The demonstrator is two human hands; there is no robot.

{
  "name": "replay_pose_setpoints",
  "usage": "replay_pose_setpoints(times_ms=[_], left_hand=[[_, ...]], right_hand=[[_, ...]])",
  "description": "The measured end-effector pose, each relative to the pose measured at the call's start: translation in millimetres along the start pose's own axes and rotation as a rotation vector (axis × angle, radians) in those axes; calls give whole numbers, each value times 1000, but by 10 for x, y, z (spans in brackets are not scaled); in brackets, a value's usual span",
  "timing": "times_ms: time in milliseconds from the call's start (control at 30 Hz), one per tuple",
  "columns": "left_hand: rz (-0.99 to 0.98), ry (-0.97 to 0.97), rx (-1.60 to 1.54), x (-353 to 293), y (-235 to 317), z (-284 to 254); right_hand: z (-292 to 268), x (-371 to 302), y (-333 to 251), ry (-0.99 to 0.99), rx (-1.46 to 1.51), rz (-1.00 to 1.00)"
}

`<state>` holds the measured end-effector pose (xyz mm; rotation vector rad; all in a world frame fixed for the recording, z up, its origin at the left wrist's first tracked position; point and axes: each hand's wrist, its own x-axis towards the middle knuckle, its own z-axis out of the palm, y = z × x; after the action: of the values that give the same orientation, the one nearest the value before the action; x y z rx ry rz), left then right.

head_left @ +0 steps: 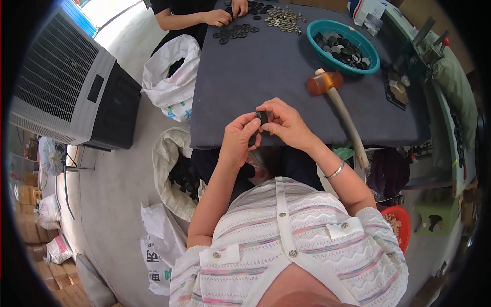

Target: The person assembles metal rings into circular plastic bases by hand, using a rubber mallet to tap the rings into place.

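Above the table's near edge, my left hand (239, 137) and my right hand (286, 123) come together around a small black round part (263, 117). The fingertips of both hands pinch it, and it is tilted on its edge. More black shows under the fingers of my left hand, too covered to make out fully. To the right of my hands lies a mallet (325, 83) with an amber head and a wooden handle that reaches past the table edge. A teal basin (377, 65) behind it holds many black and some pale round parts.
On the grey-covered table (245, 77), black rings (235, 33) and small metal pieces (284, 19) lie near another person's hands (219, 17). Sacks (171, 77) with black parts stand left. A large air cooler (66, 82) is farther left; a red basin (401, 225) sits right.
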<state>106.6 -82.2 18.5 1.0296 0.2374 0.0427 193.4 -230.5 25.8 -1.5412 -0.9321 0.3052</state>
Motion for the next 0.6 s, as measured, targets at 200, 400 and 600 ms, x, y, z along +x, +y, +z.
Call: replay_pose_setpoints(times_ms=[200,400,600], left_hand=[[-1,-99,-51,-42,-47,-127],[5,-139,-143,-111,-69,-225],[154,-112,-443,-332,-27,-632]], right_hand=[[72,-14,-99,-71,-119,-91],[182,63,-93,-113,-326,-349],[279,92,-222,-152,-149,-155]])
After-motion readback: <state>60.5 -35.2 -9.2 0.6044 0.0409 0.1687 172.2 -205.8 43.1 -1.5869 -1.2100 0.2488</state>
